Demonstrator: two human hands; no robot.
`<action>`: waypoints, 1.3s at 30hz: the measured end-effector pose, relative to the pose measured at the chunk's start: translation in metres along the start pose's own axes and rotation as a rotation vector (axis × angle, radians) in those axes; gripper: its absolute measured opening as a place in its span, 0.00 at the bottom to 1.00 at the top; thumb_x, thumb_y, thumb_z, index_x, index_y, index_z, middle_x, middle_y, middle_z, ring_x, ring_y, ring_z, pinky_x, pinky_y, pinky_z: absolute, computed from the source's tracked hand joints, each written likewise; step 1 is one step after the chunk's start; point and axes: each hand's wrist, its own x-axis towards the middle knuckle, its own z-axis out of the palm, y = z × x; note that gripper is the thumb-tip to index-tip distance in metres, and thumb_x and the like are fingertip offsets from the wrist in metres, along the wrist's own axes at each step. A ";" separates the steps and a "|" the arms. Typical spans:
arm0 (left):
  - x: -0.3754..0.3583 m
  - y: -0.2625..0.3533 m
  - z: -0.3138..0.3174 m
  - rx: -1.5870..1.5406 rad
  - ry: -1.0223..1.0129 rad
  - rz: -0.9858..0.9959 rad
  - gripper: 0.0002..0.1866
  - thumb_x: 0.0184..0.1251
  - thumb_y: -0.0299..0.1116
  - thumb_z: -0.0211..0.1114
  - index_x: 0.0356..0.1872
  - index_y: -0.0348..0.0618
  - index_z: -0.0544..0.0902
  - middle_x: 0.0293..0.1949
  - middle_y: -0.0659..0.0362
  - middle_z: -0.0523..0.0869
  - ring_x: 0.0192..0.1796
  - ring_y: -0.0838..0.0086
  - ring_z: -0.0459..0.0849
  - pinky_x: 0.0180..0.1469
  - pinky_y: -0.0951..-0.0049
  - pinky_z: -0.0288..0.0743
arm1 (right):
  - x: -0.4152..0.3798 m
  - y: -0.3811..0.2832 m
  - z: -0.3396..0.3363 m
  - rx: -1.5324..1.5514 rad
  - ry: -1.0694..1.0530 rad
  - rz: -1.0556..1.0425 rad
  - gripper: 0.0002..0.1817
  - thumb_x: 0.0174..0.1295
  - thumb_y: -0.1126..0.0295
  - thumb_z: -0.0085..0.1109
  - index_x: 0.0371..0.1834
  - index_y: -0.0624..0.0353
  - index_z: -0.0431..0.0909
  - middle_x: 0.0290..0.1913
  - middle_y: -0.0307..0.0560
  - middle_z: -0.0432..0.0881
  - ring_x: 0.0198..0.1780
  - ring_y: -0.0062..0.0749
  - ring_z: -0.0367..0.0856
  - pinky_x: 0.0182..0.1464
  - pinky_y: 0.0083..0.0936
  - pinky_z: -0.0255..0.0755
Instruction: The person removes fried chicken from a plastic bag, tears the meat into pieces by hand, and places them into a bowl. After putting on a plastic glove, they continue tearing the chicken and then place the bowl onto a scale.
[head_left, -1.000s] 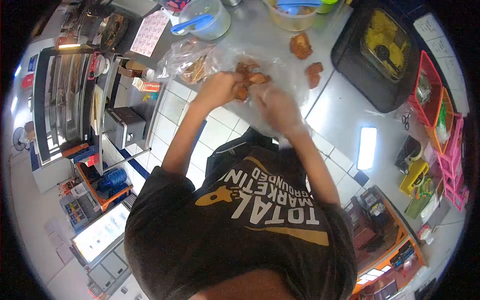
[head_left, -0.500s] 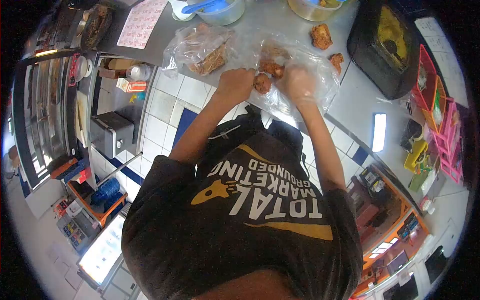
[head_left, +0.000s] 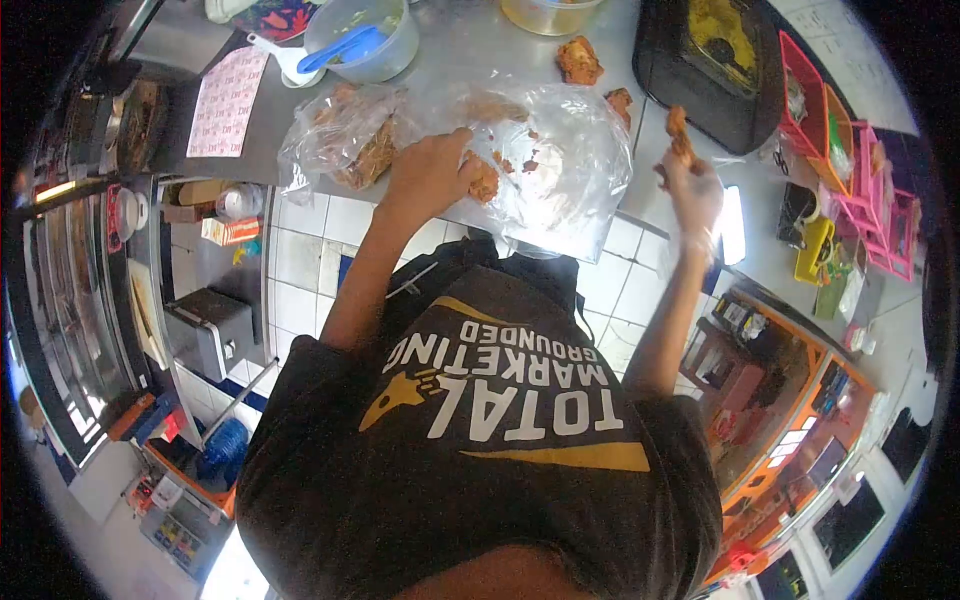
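Observation:
In the head view my right hand (head_left: 692,195), with thin clear plastic around it, holds up a piece of fried chicken (head_left: 680,135) to the right of an open clear plastic bag (head_left: 575,170). My left hand (head_left: 428,178) is closed on the near left edge of that bag. Beside its fingers, a fried chicken piece (head_left: 482,180) and several crumbs lie on or in the bag. A second clear bag (head_left: 345,135) with fried food inside rests left of my left hand. Two more chicken pieces, one browner (head_left: 579,60), lie beyond the bag.
On the metal counter (head_left: 460,45) stand a clear tub (head_left: 385,50) with a blue utensil, another tub (head_left: 550,14), and a black container (head_left: 710,70) at the right. A printed paper sheet (head_left: 228,100) lies left. Pink and orange baskets (head_left: 815,100) stand far right.
My right hand has moved out of the bag to the right, carrying a chicken piece. My left hand stays at the bag's edge. The camera view has shifted.

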 end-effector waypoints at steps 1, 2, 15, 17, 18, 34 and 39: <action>0.001 0.001 0.000 0.009 0.000 -0.005 0.22 0.68 0.45 0.63 0.58 0.45 0.80 0.39 0.49 0.89 0.43 0.51 0.87 0.47 0.52 0.79 | 0.016 0.012 0.016 -0.187 0.100 -0.039 0.26 0.56 0.51 0.68 0.40 0.68 0.83 0.35 0.57 0.88 0.36 0.38 0.88 0.41 0.32 0.80; 0.002 0.001 0.000 0.014 -0.007 -0.003 0.22 0.68 0.45 0.63 0.57 0.45 0.80 0.38 0.49 0.89 0.43 0.52 0.87 0.47 0.52 0.79 | 0.029 0.023 0.031 -0.375 0.198 -0.078 0.25 0.55 0.51 0.67 0.40 0.66 0.84 0.35 0.60 0.87 0.38 0.45 0.89 0.42 0.37 0.81; -0.015 -0.012 0.016 0.077 -0.039 0.007 0.19 0.63 0.41 0.66 0.51 0.42 0.80 0.43 0.46 0.87 0.47 0.51 0.85 0.48 0.52 0.78 | 0.080 0.035 0.114 -0.740 0.181 -0.615 0.18 0.66 0.65 0.53 0.60 0.48 0.78 0.51 0.56 0.81 0.47 0.53 0.83 0.51 0.41 0.78; -0.015 -0.018 0.013 0.092 -0.035 -0.032 0.21 0.63 0.41 0.66 0.55 0.43 0.79 0.46 0.45 0.87 0.49 0.50 0.85 0.50 0.52 0.78 | 0.075 0.038 0.119 -0.725 0.154 -0.592 0.19 0.67 0.65 0.52 0.60 0.47 0.78 0.51 0.55 0.81 0.46 0.53 0.83 0.51 0.41 0.78; -0.014 -0.021 0.012 0.097 -0.019 -0.036 0.21 0.63 0.41 0.66 0.55 0.43 0.79 0.45 0.45 0.87 0.49 0.50 0.85 0.50 0.52 0.78 | 0.070 0.038 0.120 -0.719 0.137 -0.579 0.19 0.67 0.65 0.52 0.61 0.46 0.78 0.51 0.55 0.81 0.46 0.53 0.83 0.50 0.41 0.79; -0.006 -0.022 -0.006 0.165 -0.009 -0.020 0.25 0.64 0.40 0.66 0.59 0.40 0.76 0.44 0.45 0.87 0.49 0.48 0.85 0.51 0.50 0.77 | -0.099 -0.058 0.138 -0.241 -0.320 -0.930 0.11 0.58 0.75 0.57 0.44 0.61 0.82 0.46 0.53 0.85 0.49 0.46 0.83 0.51 0.39 0.76; -0.004 -0.023 -0.006 0.135 0.014 -0.009 0.24 0.64 0.39 0.66 0.59 0.41 0.77 0.43 0.46 0.87 0.48 0.48 0.85 0.51 0.52 0.77 | -0.102 -0.028 0.216 -0.750 -0.099 -1.093 0.13 0.57 0.72 0.57 0.45 0.59 0.81 0.44 0.51 0.81 0.47 0.45 0.81 0.49 0.35 0.77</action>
